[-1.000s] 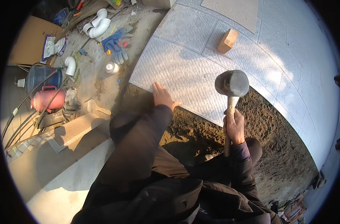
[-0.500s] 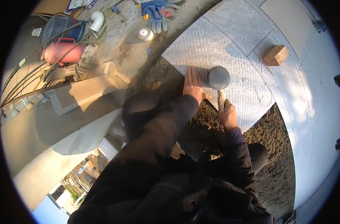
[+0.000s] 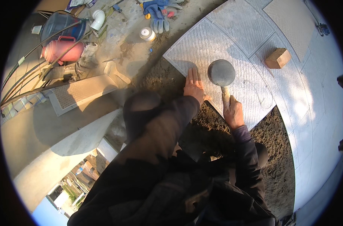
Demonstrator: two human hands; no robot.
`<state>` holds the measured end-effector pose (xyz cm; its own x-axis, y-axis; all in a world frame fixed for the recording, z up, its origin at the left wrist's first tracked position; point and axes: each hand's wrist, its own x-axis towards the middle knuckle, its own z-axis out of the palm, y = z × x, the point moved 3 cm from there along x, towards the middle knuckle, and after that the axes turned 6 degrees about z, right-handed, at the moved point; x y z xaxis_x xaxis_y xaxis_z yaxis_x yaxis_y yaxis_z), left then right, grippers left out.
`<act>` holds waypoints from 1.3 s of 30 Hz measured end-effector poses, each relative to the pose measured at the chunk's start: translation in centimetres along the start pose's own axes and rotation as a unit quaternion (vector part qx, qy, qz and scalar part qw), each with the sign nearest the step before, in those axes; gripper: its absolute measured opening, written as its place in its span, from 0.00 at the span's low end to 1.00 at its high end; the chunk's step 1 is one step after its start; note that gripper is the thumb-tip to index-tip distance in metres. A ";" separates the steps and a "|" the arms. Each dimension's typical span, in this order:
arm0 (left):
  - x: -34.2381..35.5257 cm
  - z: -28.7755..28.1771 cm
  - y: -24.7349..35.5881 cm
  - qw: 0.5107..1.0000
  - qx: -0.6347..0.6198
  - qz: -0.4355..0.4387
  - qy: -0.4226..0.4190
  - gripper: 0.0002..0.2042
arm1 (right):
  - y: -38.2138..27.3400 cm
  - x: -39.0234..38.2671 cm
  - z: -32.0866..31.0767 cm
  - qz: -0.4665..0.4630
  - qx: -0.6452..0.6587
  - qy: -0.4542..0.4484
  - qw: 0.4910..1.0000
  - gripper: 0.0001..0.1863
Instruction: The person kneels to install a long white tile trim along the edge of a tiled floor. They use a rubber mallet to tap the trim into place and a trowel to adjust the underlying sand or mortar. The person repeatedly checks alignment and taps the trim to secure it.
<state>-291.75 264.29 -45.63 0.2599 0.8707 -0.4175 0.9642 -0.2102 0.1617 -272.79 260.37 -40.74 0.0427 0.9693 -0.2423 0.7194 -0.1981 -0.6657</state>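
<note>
My right hand (image 3: 234, 113) is wrapped round the pale handle of a rubber mallet (image 3: 221, 73). The mallet's dark round head is over a ribbed grey paving tile (image 3: 250, 98); whether it touches the surface I cannot tell. My left hand (image 3: 194, 87) lies flat with fingers stretched out on the same tile, near its left edge. Just beside that palm, at the tile's edge, a small orange-brown piece (image 3: 207, 97) shows, partly hidden. Dark loose soil (image 3: 207, 122) borders the tile on the side towards me.
A brick (image 3: 278, 58) rests on the laid paving to the right. Far left stand a pink jug (image 3: 64, 51), a blue water bottle (image 3: 58, 28) and a white pipe elbow (image 3: 98, 19). Blue gloves (image 3: 156, 15) and a white tub (image 3: 147, 34) lie beyond the soil.
The mallet head looks slightly larger and higher in the picture, apparently raised. My right hand has shifted a little to the right; my left hand stays on the tile.
</note>
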 end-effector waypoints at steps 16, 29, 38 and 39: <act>-0.4 0.2 0.3 1.000 0.002 0.000 0.013 0.63 | 2.2 0.9 1.5 -0.013 -0.081 -0.011 0.997 0.29; -0.2 0.2 1.2 0.993 0.099 0.031 0.062 0.59 | 2.7 1.3 4.2 0.076 -0.068 0.004 0.995 0.25; 1.3 1.2 1.8 0.971 0.212 0.018 -0.104 0.59 | -0.5 -3.6 0.7 0.028 -0.076 0.012 0.997 0.25; 1.3 1.3 1.6 0.977 0.181 0.031 -0.105 0.57 | -0.4 -3.7 0.8 0.061 -0.053 -0.018 0.997 0.25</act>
<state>-289.84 264.52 -47.12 0.2873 0.7481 -0.5982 0.8914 -0.4374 -0.1188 -273.83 256.76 -40.14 0.1116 0.9324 -0.3437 0.7796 -0.2966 -0.5516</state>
